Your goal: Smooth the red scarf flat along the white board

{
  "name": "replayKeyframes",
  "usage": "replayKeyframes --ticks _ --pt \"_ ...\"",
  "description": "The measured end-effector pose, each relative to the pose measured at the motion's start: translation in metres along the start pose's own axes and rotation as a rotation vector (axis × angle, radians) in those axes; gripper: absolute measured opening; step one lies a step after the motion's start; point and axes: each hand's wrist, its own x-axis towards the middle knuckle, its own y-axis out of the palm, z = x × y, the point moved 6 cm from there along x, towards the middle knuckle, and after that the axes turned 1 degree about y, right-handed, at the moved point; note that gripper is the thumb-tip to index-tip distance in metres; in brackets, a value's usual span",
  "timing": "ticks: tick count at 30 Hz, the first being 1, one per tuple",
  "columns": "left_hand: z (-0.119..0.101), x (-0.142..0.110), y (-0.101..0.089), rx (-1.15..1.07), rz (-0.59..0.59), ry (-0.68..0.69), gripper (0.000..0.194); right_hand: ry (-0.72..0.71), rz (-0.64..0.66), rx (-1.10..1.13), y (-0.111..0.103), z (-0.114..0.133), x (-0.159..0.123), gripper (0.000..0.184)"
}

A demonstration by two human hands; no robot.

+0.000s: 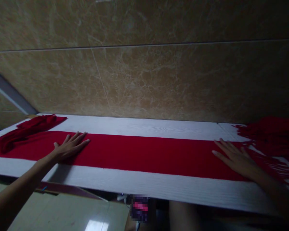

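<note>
A long red scarf [146,155] is spread flat across a white wood-grain table. Its left end is bunched and folded back on itself, while fringe shows at the right end. My left hand [71,146] rests on the left part of the scarf, palm down with fingers spread. Toward the fringed end, my right hand [233,157] lies on the cloth, also with its fingers apart. Neither hand grips anything. A heap of red fringed cloth [274,134] sits at the far right; whether it belongs to the same scarf, I cannot tell.
The white table [144,186] is a narrow strip against a brown marbled tile wall [146,80]. A grey post [12,89] rises at the left end. Below the front edge are my legs, a pixelated object [140,208] with a cable, and the tiled floor [62,211].
</note>
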Motion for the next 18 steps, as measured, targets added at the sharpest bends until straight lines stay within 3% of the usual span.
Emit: replayKeyframes --ticks 3,6,10,13,18 --pt "-0.04 -0.003 -0.014 -0.018 0.058 0.017 0.069 -0.009 -0.038 -0.006 0.0 -0.001 -0.001 0.085" --pt "-0.103 -0.008 -0.023 -0.068 0.023 0.07 0.074 -0.018 -0.053 -0.018 -0.002 0.0 -0.002 0.08" --pt "-0.18 -0.018 -0.02 -0.088 0.054 0.209 0.073 -0.034 -0.051 -0.029 -0.003 0.001 -0.002 0.079" --pt "-0.204 -0.025 -0.012 -0.08 0.103 0.239 0.073 -0.036 -0.075 -0.032 -0.004 0.002 -0.001 0.076" --pt "-0.205 -0.027 -0.006 -0.045 0.114 0.242 0.075 -0.022 -0.086 0.006 -0.006 0.004 -0.004 0.069"
